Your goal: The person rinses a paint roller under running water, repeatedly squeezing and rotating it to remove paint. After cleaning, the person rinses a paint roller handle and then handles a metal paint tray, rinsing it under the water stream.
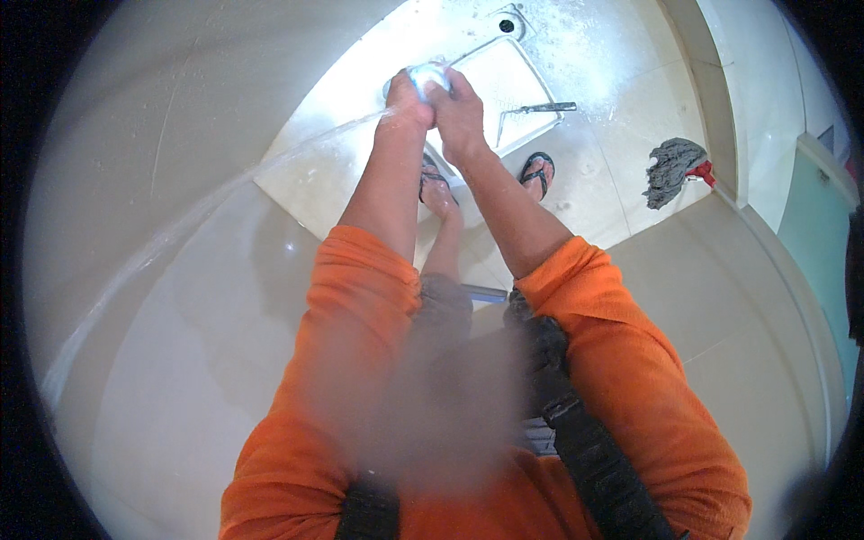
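Both hands are together at the top middle, closed around a shiny, bluish-white rounded thing [429, 76] whose kind I cannot make out in the glare. My left hand [407, 101] grips its left side, and my right hand [458, 115] wraps the right side with the thumb bent toward it. A thin water stream [225, 191] arcs in from the lower left and meets my left hand near the wrist. Beyond and below the hands, a shallow white tray [531, 72] lies on the wet floor. Across its right rim rests a bent metal rod with a dark handle [549, 107].
A round floor drain [507, 26] is beyond the tray. To the right, a grey string mop [670, 173] with a red socket leans near the wall. My sandalled feet [537, 174] stand at the tray's near side. A pale wall [153, 135] curves along the left.
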`<state>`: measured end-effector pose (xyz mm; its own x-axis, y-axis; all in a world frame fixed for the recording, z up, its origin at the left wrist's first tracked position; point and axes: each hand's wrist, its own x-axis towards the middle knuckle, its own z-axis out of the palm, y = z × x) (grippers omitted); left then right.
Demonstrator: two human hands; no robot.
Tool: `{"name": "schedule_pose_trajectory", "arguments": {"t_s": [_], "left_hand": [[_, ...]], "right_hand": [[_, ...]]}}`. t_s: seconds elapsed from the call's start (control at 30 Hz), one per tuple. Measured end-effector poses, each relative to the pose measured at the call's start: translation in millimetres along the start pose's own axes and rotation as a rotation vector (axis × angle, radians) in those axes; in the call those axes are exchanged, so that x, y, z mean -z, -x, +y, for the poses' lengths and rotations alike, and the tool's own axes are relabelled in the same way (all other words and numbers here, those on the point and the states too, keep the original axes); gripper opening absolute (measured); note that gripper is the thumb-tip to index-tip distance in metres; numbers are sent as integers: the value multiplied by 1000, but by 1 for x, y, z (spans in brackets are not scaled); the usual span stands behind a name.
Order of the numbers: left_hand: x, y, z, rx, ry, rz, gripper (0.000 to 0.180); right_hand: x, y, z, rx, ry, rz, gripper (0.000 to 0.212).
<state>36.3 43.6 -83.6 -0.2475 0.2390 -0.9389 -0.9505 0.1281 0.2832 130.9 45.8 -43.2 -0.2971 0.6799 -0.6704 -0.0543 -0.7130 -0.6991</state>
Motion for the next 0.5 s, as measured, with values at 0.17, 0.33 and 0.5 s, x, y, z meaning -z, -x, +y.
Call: {"name": "schedule_pose_trajectory", "arguments": {"t_s": [0.17,0.33,0.5], "left_hand": [[3,-1,-10,51,-38,-14,39],[-3,13,-8,74,44,31,37],[-1,21,-13,23,-34,55,38]], "right_hand": [[2,-1,-5,-51,21,88,37],[13,9,9,-103,-261,-1,23],[3,0,2,-95,-42,111,29]]}}
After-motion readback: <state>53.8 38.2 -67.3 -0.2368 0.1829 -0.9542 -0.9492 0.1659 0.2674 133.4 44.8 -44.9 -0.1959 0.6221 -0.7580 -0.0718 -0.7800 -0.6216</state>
